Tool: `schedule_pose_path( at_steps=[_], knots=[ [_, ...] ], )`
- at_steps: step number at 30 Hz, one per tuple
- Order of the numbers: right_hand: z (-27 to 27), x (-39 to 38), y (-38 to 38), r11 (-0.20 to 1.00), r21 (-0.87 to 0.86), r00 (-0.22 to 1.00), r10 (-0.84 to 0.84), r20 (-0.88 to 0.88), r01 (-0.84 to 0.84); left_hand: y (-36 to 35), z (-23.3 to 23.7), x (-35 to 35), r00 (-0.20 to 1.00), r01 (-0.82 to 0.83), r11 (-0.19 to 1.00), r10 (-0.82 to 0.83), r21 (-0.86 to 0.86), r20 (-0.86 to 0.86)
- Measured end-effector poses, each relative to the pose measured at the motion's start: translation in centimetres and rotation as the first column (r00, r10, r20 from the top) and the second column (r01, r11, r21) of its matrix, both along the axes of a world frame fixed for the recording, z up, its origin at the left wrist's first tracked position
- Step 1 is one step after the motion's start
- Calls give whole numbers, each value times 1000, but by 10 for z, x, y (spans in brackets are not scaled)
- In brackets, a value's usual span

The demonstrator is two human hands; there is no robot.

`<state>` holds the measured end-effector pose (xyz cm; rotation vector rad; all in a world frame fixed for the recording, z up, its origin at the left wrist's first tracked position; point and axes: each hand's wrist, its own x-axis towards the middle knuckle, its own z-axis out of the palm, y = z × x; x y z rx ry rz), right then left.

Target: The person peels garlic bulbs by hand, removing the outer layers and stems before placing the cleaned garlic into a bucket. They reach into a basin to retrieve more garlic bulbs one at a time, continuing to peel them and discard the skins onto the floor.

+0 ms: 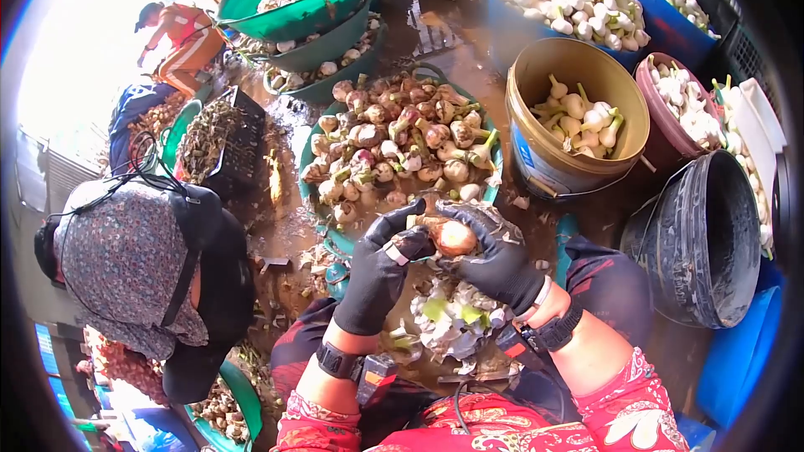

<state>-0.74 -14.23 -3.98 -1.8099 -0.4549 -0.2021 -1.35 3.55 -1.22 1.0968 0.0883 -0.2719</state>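
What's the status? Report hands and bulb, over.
Left hand and right hand both gripping the bulb. Bulb held above the peel pile. Nothing in the way.

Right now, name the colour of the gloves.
Black, on left hand and right hand holding the bulb; head view.

left hand [381, 272] and right hand [496, 258] (both in black gloves) meet, fingers [392, 218] curled inward, forearms bare.

One view only, head-worn, wide-angle with dark rim. Faces forward and steeply down. Left hand [381, 272] and right hand [496, 259] near, mid-frame; basin [306, 151] just beyond.
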Motion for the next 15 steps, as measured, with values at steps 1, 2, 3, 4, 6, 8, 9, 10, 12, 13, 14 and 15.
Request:
schedule_pose_path(
  at_steps=[1,2,3,4,6,8,9,10,12,13,14,15],
  knots=[
    [1,0,1,997,-54,998,-57,40,59,0,-6,3,1000,18,999,-17,44,-10],
    [2,0,3,987,-104,990,-111,82,119,-1,-10,4,999,36,995,-34,89,-22],
    [6,-1,5,988,-75,991,-132,28,133,-3,-12,6,1000,19,992,-18,127,-10],
    [8,-1,5,988,-75,991,-132,26,134,-3,-11,7,1000,19,992,-18,127,-12],
    [10,1,4,995,-42,994,-92,62,95,-2,-10,9,999,2,993,3,114,-46],
    [6,1,2,997,-10,997,-72,-5,72,-3,-12,9,998,-4,992,11,126,-61],
    [3,1,1,998,26,996,-49,-72,51,-3,-12,9,997,-9,990,20,142,-78],
    [0,2,1,998,26,996,-52,-75,54,-3,-12,10,997,-6,990,17,142,-80],
    [-5,2,3,995,88,989,-25,-144,38,1,-11,11,997,38,985,-26,166,-75],
    [-4,0,3,984,177,979,27,-204,9,3,-11,10,997,39,985,-27,165,-75],
    [-4,-2,5,984,176,979,26,-204,11,4,-10,10,996,44,984,-31,170,-82],
    [-5,-4,7,910,413,911,152,-383,22,5,-8,10,995,51,983,-35,175,-89]
  ],
)
